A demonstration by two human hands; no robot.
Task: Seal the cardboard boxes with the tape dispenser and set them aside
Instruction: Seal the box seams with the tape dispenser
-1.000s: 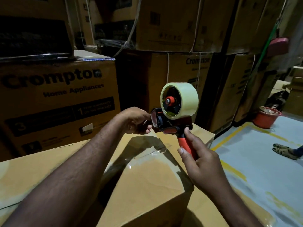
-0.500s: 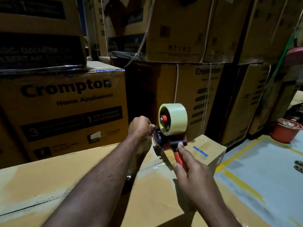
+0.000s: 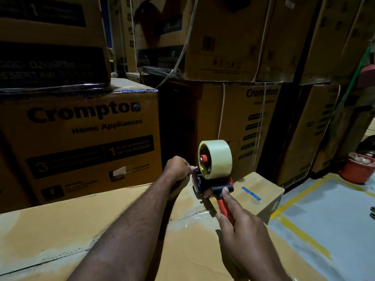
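The tape dispenser is gripped by its red handle in the right hand above the cardboard box's far end, handle pointing back toward the person, and its nose is met by the left hand, fingers curled, though whether tape is pinched cannot be told.

two hands, one tape dispenser

front: stacked cartons block the far side | right: open floor past small box | far-right: red bucket on floor
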